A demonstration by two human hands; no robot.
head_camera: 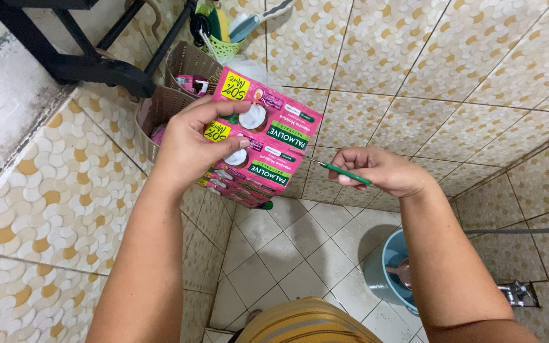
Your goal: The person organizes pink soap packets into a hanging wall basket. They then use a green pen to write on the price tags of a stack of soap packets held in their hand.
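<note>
Both hands are raised in front of the tiled wall. My left hand (192, 143) grips a strip of pink sachets (258, 143) at its upper part, thumb across the front; it looks light, floppy and slick, so pinching the sealed edges seems safest. My right hand (382, 170) is closed on a thin green stick (344, 173), its tip pointing left at the strip. Woven baskets (185, 63) hang farther left; a blue bucket (389, 267) stands on the floor (293, 248) below.

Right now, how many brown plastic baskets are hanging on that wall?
2. One brown basket hangs higher, under the black rack; another brown basket sits below it, behind the left hand. More may be hidden.
</note>
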